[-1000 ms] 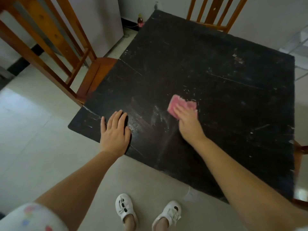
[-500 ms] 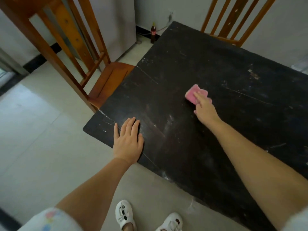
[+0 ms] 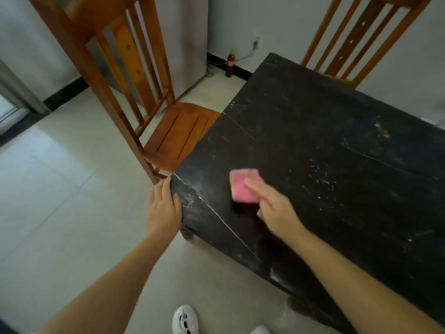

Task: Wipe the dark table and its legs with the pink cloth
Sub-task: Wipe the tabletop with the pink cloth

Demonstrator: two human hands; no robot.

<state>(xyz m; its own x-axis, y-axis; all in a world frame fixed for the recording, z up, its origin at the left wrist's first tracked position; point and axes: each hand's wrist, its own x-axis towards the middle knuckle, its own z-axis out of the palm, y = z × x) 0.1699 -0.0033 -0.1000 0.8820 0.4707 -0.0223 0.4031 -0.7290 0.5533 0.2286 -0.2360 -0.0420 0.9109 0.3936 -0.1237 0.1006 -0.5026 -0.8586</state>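
Just now the right hand [image 3: 274,208] lies flat with straight fingers on the pink cloth [image 3: 243,186], pressing it onto the dark surface [image 3: 325,153] near its left corner (the cloth looks blurred). Left hand [image 3: 163,206], fingers extended, touches that corner's edge beside a wooden chair [image 3: 178,133].

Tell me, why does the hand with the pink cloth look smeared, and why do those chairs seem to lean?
Head view, the only one: the right hand and pink cloth are smeared by motion blur, while the left hand at the corner of the dark table looks sharper. The wide-angle lens splays the wooden chairs outward. Lighting is soft and dim, with a faint sheen on the tabletop.
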